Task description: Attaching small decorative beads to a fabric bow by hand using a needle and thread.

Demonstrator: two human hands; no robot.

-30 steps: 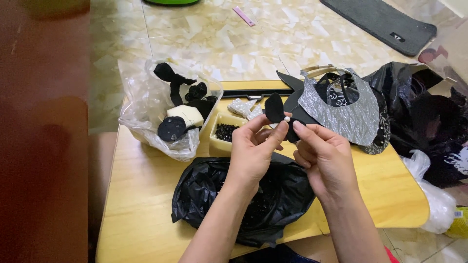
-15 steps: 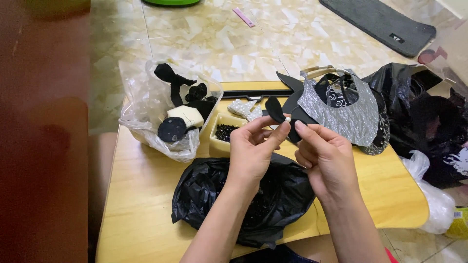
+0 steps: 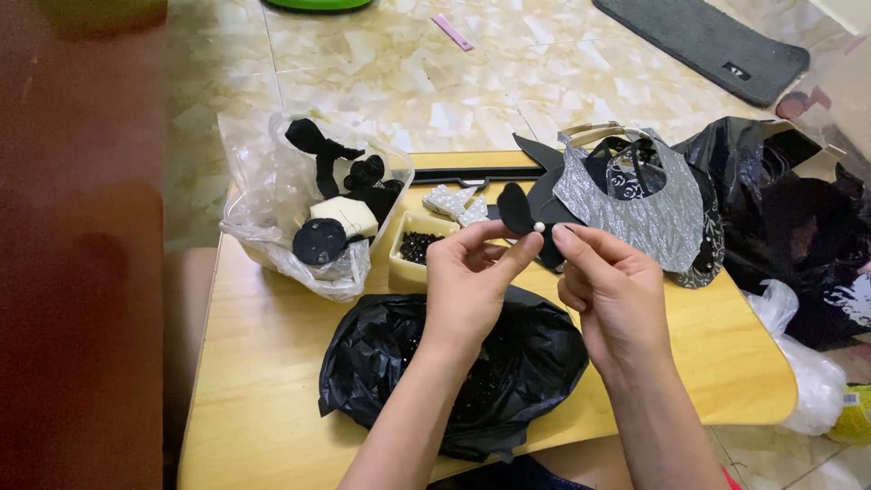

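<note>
Centre frame, above the black plastic bag (image 3: 508, 363): left hand (image 3: 467, 286) pinched a small black oval piece (image 3: 513, 207) bearing a white bead (image 3: 539, 228) between thumb and forefinger. Right hand (image 3: 612, 290) half-curled beside it, forefinger extended to the bead; whether touching, unclear. Small tray of black beads (image 3: 419, 247) sat just left.

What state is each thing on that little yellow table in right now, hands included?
Left hand: raised, fingertips pinching a small white bead.
Right hand: raised beside it, fingertips at the bead.
Black fabric piece: held up behind the bead.
Black plastic bag: open, lying crumpled under the hands.
Clear plastic bag: open, holding black and white pieces.
Small yellow tray: open, with dark beads inside.
Silver bib-shaped piece: lying flat on the table.
</note>
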